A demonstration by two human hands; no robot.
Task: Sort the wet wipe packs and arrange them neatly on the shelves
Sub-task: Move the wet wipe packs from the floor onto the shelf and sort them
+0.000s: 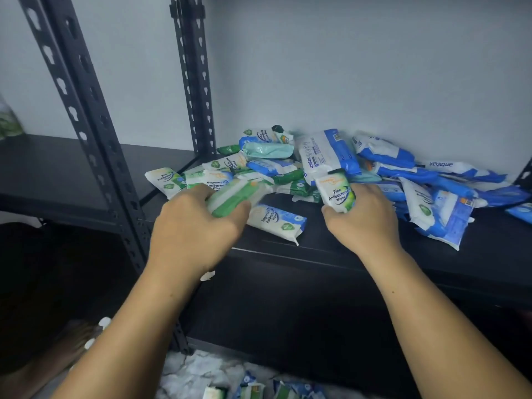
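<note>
A jumbled heap of wet wipe packs (331, 168) lies on the black shelf (359, 254), green-and-white ones to the left, blue-and-white ones to the right. My left hand (195, 226) grips a green-and-white pack (233, 197) at the heap's left front. My right hand (362, 220) holds a white-and-green "Pine Antibacterial Wipes" pack (338, 191) upright at the heap's middle front. A single white-and-blue "Fragrance Free" pack (276, 221) lies flat on the shelf between my hands.
Black perforated uprights (95, 119) (195, 82) stand left of the heap, with a neighbouring black shelf (57, 168) beyond them. A grey wall backs the shelf. More wipe packs (259, 390) lie on the floor below, near the frame's bottom edge.
</note>
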